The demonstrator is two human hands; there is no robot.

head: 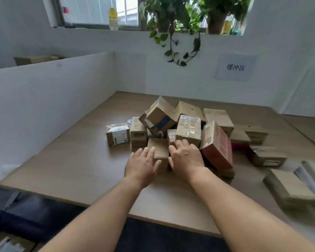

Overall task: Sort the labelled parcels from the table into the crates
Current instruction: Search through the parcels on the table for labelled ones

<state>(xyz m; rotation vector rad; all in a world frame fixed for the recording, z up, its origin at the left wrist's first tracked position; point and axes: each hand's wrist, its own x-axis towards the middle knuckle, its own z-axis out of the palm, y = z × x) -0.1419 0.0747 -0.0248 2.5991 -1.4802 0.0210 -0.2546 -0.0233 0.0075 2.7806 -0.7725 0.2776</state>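
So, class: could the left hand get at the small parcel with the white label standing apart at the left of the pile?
Probably yes. The left hand is open beside the pile, and only bare table lies between it and the white-labelled parcel.

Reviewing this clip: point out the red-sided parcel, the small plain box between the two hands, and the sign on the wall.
red-sided parcel [219, 149]: head view, on its red face.
small plain box [159, 147]: head view, on its top face.
wall sign [235, 67]: head view, on the printed characters.

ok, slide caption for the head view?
Both hands reach a small cardboard box at the parcel pile's near edge.
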